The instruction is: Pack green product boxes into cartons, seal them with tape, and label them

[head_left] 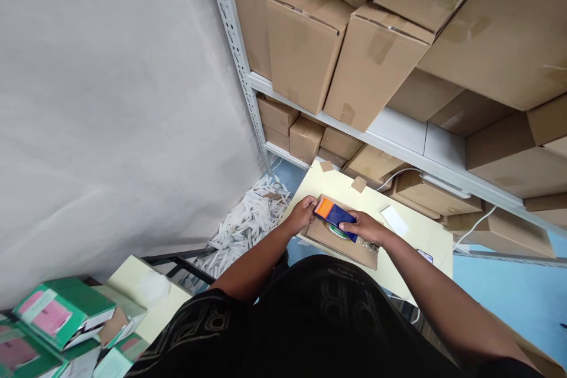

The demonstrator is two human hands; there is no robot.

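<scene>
A dark blue packet with an orange end (pixel 336 220) is held low over a shallow open cardboard box (pixel 319 237) on the pale table. My right hand (pixel 365 228) grips the packet's blue end, thumb on top. At the orange end, the fingers of my left hand (pixel 302 214) are closed in a pinch against its edge. Beneath the packet, a round item with a green and white label (pixel 339 233) shows in part inside the box. Some crinkled clear wrapping (pixel 367 244) lies near my right hand, partly covered.
The cream table (pixel 416 245) bears cardboard scraps (pixel 359 184), a white card (pixel 394 220) and a phone (pixel 425 256). Brown cartons (pixel 305 41) fill the metal shelving beyond. White paper strips (pixel 248 218) heap on the floor at left; green boxes (pixel 64 307) stand lower left.
</scene>
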